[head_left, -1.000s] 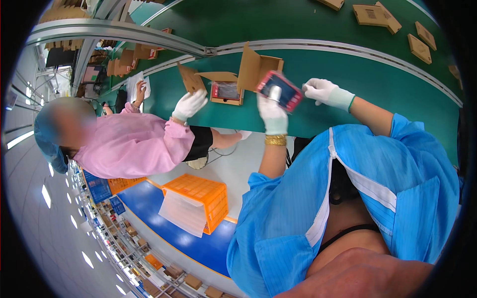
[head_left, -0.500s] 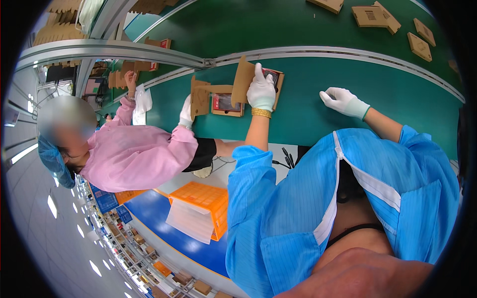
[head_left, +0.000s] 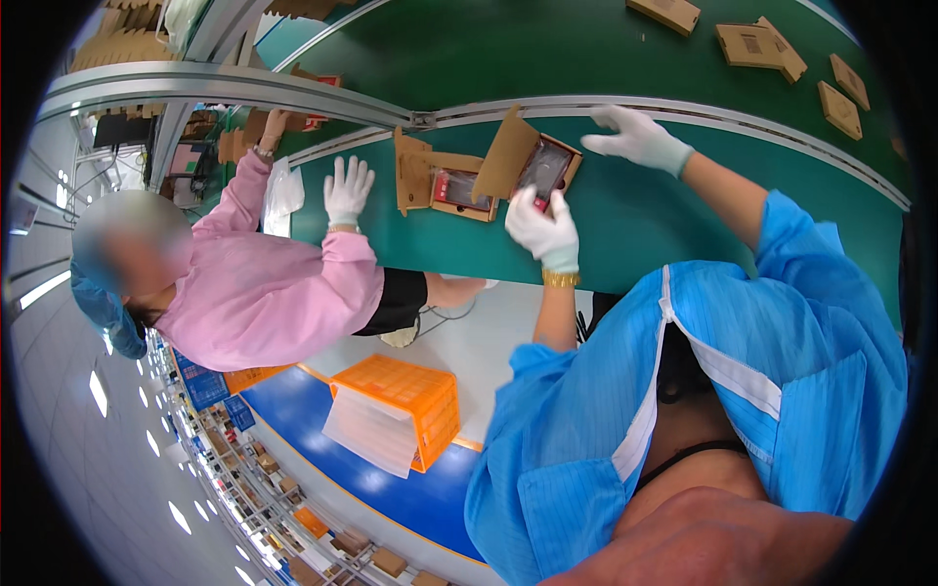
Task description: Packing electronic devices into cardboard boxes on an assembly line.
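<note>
An open cardboard box (head_left: 569, 179) lies tilted on the green table, its brown lid (head_left: 505, 156) raised at the left. Inside is a dark flat item (head_left: 547, 166) in a clear wrapping, with a red part at its near end. My left hand (head_left: 543, 232), in a white glove, is closed at the box's near edge, with thumb and finger on it; the fingertips are partly hidden. My right hand (head_left: 640, 139), also gloved, hovers just right of the box, fingers apart and holding nothing. A second open box (head_left: 474, 211) with a red and dark item stands directly left.
A co-worker in pink (head_left: 283, 283) sits at the left, one gloved hand (head_left: 347, 190) raised over the table. Behind a metal rail (head_left: 684, 105), several closed cardboard boxes (head_left: 757, 49) lie on a darker green surface. An orange crate (head_left: 435, 420) stands on the floor.
My left hand has come back from over the box to its near edge. My right hand has moved up and left toward the box. The co-worker's gloved hand has left the second box.
</note>
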### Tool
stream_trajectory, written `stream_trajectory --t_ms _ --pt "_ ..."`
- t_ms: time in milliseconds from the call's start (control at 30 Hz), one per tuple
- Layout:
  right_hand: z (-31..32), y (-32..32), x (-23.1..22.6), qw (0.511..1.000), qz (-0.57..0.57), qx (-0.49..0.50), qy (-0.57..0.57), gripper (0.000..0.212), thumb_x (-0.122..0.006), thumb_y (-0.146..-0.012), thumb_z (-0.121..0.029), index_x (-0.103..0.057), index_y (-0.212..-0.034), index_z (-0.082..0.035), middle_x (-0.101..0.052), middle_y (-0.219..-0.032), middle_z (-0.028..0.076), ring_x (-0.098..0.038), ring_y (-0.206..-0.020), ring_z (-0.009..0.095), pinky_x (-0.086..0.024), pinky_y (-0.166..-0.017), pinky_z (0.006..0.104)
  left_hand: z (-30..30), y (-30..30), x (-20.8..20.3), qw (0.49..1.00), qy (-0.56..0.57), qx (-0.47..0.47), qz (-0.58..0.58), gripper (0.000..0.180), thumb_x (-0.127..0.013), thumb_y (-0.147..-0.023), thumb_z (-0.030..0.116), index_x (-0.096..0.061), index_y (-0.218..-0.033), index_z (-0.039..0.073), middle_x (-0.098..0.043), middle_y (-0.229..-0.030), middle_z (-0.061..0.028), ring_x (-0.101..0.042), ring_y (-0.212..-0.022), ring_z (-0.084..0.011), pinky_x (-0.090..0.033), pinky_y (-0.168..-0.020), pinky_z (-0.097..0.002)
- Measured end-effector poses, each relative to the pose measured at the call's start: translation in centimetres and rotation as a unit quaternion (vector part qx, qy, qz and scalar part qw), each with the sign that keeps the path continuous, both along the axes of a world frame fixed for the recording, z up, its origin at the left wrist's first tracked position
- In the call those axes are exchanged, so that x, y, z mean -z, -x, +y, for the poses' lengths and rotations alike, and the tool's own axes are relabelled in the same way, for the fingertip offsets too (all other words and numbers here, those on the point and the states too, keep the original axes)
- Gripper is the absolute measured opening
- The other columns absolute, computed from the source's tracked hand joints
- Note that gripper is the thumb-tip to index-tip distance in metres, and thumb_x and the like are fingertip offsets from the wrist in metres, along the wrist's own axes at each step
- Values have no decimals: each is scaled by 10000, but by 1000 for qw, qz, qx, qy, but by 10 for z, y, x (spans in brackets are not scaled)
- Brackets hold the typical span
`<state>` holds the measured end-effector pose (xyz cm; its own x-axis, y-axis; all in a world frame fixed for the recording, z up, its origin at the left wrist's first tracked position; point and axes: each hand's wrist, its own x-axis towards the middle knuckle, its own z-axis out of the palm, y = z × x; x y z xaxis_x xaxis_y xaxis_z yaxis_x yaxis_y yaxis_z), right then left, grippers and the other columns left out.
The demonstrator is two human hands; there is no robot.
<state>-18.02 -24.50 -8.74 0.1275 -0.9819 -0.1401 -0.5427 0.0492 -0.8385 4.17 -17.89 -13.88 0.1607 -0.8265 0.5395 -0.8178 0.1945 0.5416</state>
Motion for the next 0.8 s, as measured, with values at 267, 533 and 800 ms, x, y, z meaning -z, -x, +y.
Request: stream_trajectory --t_ms 267,533,800 --pt "-86 -69 10 983 -26 -167 -73 616 -708 -753 -369 -581 -1201 34 -620 -1183 190 -593 -1093 309 -460 -935 367 9 -27 -3 960 -275 -15 -52 1084 -847 -601 303 -235 -1436 -18 -397 -1384 -242 -368 -1288 -378 -304 -1081 -445" --pt "-7 15 15 983 -114 -44 -136 378 -710 -789 -241 -641 -1033 39 -646 -862 82 -598 -823 159 -487 -750 280 27 2 -22 921 -286 160 211 1276 -893 -467 138 -117 -1477 53 -371 -1365 -207 -433 -1244 -375 -389 -1043 -413" --pt "96 79 -41 984 -49 -165 47 970 -854 -578 -264 -354 -1378 -38 -528 -1294 151 -549 -1163 282 -430 -1015 356 38 47 -24 867 -251 256 346 1105 -888 -503 133 -276 -1419 57 -414 -1295 -155 -495 -1177 -278 -439 -1009 -364"
